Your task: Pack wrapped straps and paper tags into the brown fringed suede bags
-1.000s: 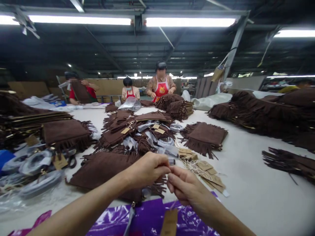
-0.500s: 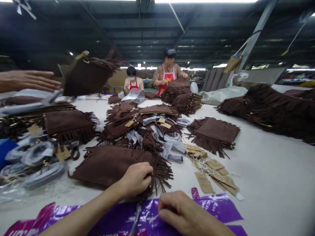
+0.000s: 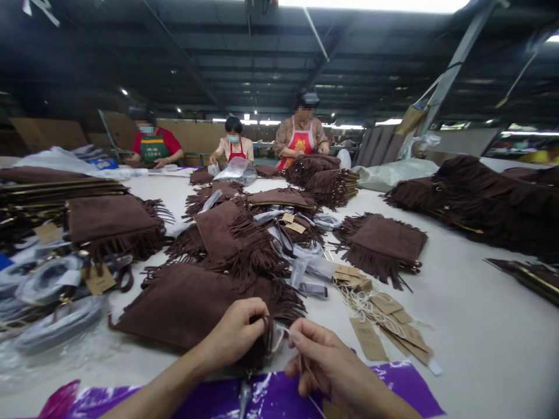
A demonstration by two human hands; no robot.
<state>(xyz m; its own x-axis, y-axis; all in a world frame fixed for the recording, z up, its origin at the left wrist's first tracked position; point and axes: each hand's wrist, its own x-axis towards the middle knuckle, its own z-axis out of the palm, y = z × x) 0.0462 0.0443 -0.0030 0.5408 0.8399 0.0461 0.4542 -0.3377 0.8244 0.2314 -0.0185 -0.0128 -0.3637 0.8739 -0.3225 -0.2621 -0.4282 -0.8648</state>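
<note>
L grip [image 3: 238, 330] pinched on a dark strip at RH end of the brown fringed bag [image 3: 174, 302]; bag's lying on the white surface [image 3: 476, 331], directly in front of me, near the purple plastic [image 3: 406, 381]. R grip [image 3: 325, 361] has white string [image 3: 279, 341] btwn fingertips, just beside L. 2nd bag [image 3: 225, 230] lies right behind, its fringe over the 1st's far side. Kraft tags [image 3: 369, 338] w/ cords to the R. Co-worker in green apron [image 3: 155, 148] across, far L.
</note>
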